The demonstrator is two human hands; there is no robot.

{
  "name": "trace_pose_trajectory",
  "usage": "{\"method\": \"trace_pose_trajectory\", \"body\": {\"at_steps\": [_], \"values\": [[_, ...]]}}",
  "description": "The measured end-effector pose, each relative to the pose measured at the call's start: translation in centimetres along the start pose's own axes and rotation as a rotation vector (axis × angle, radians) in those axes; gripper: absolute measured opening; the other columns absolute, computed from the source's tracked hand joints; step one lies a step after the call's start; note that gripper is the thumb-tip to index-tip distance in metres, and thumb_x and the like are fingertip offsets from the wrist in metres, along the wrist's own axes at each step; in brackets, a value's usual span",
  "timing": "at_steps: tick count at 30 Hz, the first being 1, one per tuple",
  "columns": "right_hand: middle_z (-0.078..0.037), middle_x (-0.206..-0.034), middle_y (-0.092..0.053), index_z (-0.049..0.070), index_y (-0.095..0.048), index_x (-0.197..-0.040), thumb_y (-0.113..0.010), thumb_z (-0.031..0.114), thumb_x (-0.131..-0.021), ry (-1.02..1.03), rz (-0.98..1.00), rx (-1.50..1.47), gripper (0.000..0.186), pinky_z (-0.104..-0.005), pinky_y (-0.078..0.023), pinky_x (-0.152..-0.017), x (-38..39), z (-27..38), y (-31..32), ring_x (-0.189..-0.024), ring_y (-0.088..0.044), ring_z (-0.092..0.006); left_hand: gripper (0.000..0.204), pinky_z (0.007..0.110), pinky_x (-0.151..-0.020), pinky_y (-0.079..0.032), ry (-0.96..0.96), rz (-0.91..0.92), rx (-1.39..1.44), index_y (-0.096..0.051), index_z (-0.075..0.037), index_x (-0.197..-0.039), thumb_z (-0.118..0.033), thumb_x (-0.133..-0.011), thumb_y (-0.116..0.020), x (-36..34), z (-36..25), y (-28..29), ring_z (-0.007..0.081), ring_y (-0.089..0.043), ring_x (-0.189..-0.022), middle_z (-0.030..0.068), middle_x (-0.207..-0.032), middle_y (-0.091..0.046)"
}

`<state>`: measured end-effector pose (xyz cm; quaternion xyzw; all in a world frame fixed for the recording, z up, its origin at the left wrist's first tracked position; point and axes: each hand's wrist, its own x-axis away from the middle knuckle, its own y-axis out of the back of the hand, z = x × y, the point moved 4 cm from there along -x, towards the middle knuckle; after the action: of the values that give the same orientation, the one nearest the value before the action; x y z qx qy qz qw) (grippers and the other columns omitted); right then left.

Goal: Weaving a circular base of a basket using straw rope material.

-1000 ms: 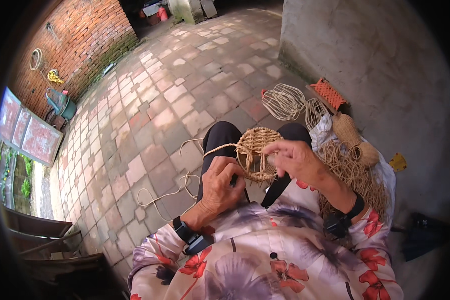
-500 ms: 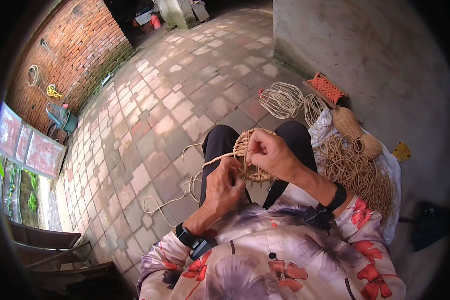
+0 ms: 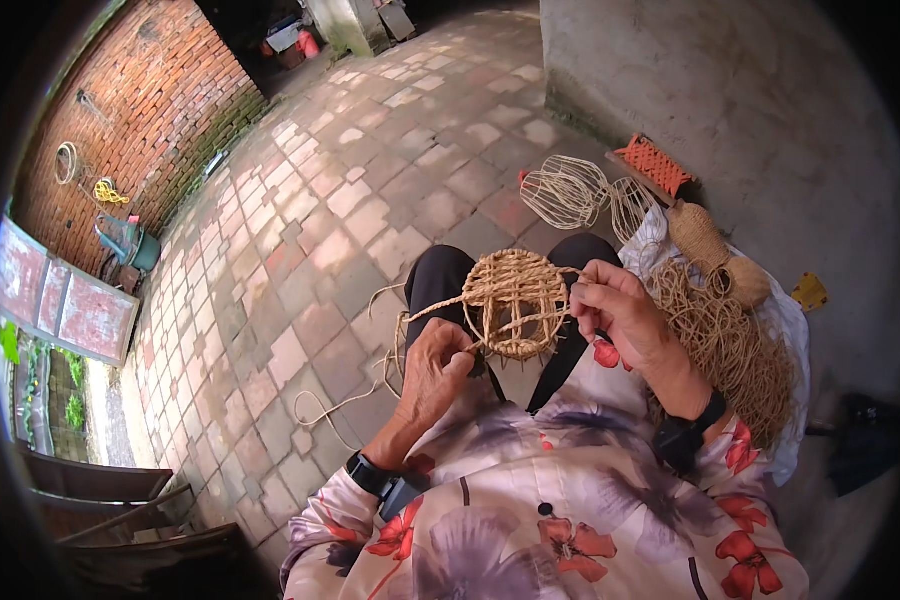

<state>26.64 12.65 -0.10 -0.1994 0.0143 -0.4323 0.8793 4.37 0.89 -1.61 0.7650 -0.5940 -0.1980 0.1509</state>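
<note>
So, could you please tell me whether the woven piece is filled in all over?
No, the woven piece between the left hand and right hand has open gaps.

Woven piece (image 3: 510, 278): rough, matt fibre cord. Shirt (image 3: 515, 545): smooth, glossy cloth. Wall (image 3: 155, 95): rough, matt brick.

Can read no lettering, number, brand or sign; cannot tell whether the small, flat yellow piece (image 3: 810, 291) near the crumpled white sheet (image 3: 791, 322) bears any.
</note>
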Motion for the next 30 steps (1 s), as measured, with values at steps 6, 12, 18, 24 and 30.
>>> {"method": "trace_pose_trajectory", "body": {"at_steps": [6,12,18,24,30], "values": [[-0.005,-0.081,-0.063,0.011,-0.052,-0.085,-0.066,0.023,-0.089,-0.042,0.070,-0.103,0.020,-0.0218,-0.045,-0.050,-0.4,-0.6,-1.1,-0.057,-0.057,-0.0061,0.011,0.037,-0.067,-0.047,-0.190,-0.133,-0.158,-0.054,-0.002,-0.073,-0.009,-0.072,-0.063,0.2,-0.4,0.4,0.0282,-0.057,-0.074,0.0114,-0.081,-0.056],[-0.005,-0.089,-0.066,0.009,-0.056,-0.083,-0.069,0.025,-0.088,0.062,0.217,-0.343,0.021,-0.0201,-0.036,-0.048,0.2,1.1,-0.6,-0.051,-0.044,-0.0032,0.019,0.038,-0.059,-0.042,-0.271,-0.446,-0.324,-0.050,-0.004,-0.069,-0.004,-0.072,-0.069,-0.2,3.1,1.5,0.0282,-0.053,-0.063,0.0092,-0.071,-0.053],[-0.003,-0.089,-0.062,0.008,-0.056,-0.079,-0.069,0.027,-0.089,0.211,0.152,-0.312,0.025,-0.0178,-0.033,-0.047,0.9,3.6,1.8,-0.049,-0.039,-0.0008,0.024,0.033,-0.062,-0.044,-0.113,-0.436,-0.121,-0.052,-0.003,-0.074,-0.010,-0.079,-0.074,0.2,2.2,1.3,0.0190,-0.053,-0.065,0.0073,-0.074,-0.058],[-0.002,-0.086,-0.061,0.006,-0.062,-0.088,-0.071,0.029,-0.087,0.051,0.156,-0.272,0.025,-0.0179,-0.035,-0.047,0.2,0.1,0.8,-0.050,-0.042,-0.0010,0.025,0.030,-0.065,-0.046,-0.165,-0.459,0.247,-0.052,-0.004,-0.077,-0.013,-0.084,-0.074,-0.3,1.7,0.6,0.0130,-0.053,-0.068,0.0050,-0.079,-0.064],[-0.005,-0.091,-0.057,0.009,-0.052,-0.077,-0.072,0.034,-0.087,0.057,0.132,-0.236,0.034,-0.0195,-0.035,-0.048,0.0,0.2,0.6,-0.050,-0.039,-0.0018,0.024,0.030,-0.062,-0.044,-0.069,-0.527,0.036,-0.053,-0.003,-0.077,-0.013,-0.085,-0.073,0.0,3.2,2.6,0.0141,-0.052,-0.064,0.0056,-0.072,-0.061]]}}
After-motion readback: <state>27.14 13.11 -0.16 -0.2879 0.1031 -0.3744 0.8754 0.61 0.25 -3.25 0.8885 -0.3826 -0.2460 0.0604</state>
